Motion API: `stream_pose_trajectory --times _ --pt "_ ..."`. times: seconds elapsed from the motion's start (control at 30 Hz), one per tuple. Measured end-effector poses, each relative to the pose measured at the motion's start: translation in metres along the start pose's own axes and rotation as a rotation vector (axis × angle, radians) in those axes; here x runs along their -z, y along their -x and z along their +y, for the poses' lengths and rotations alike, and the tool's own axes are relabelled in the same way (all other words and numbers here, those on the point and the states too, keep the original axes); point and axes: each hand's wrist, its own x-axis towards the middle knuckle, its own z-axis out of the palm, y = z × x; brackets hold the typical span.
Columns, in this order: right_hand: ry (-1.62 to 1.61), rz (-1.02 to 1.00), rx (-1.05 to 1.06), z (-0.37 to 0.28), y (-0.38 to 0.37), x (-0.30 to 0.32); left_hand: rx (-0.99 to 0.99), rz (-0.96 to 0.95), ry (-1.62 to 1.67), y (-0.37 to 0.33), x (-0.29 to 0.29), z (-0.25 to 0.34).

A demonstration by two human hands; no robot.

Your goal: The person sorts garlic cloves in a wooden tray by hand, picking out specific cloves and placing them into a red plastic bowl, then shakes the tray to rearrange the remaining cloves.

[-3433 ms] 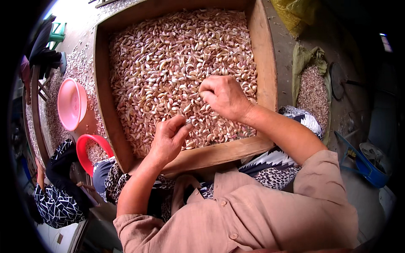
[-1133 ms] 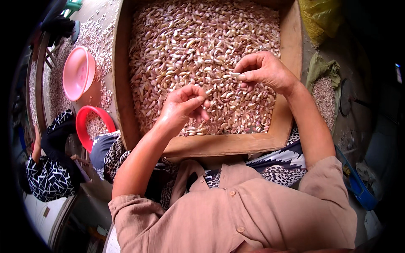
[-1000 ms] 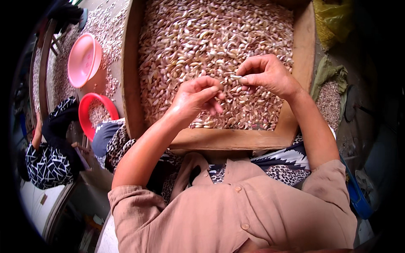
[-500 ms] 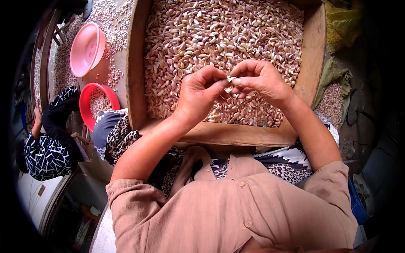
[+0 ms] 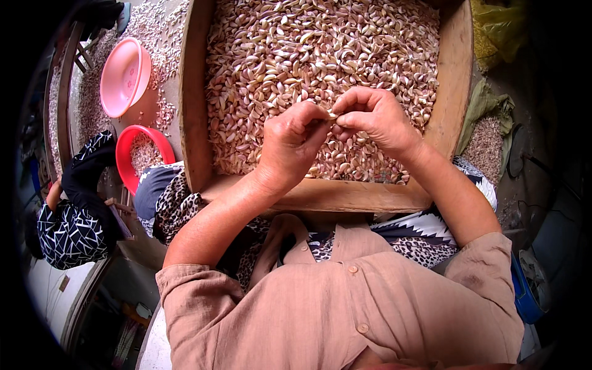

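Observation:
Both my hands meet over a wooden tray [image 5: 453, 80] heaped with unpeeled garlic cloves [image 5: 277, 55]. Between my fingertips is one small pale garlic clove [image 5: 332, 116]. My left hand [image 5: 291, 139] pinches it from the left with thumb and forefinger, its other fingers curled under. My right hand [image 5: 379, 120] is closed on the clove's other side, thumb against forefinger. The fingers cover most of the clove. Below the hands, the loose cloves lie up to the tray's near board.
At left stand a pink basin [image 5: 117, 83] and a red basin [image 5: 125, 157] holding cloves. Cloves are scattered over the floor. Another person in a black-and-white patterned top [image 5: 71, 234] sits at far left. A green sack [image 5: 484, 105] and a blue bucket [image 5: 524, 296] are at right.
My left hand has turned slightly, its fingers closing more over the clove. Both hands stay together above the tray. The whole view has shifted a little.

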Motion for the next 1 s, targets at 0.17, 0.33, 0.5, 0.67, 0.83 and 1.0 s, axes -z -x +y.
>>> stream_pose_trajectory --times 0.17,0.33,0.5,0.67,0.83,1.0 --pt "-0.054 0.016 0.021 -0.001 0.001 -0.005 -0.019 0.025 0.033 -0.002 0.001 -0.001" --pt "-0.068 0.025 -0.04 -0.002 -0.002 -0.004 -0.231 0.018 -0.197 -0.004 0.006 0.006" --pt "-0.037 0.057 -0.016 0.0 0.0 -0.004 -0.259 0.021 -0.209 -0.002 0.004 0.006" --pt "-0.028 0.073 0.025 -0.001 0.002 -0.007 -0.192 0.031 -0.195 -0.003 0.001 0.005" --pt "0.0 0.053 0.087 0.0 0.002 -0.007 0.037 0.041 0.114 -0.002 -0.002 0.003" --pt "-0.012 0.071 0.124 -0.001 0.003 -0.013 0.423 -0.032 0.554 -0.006 0.004 0.004"
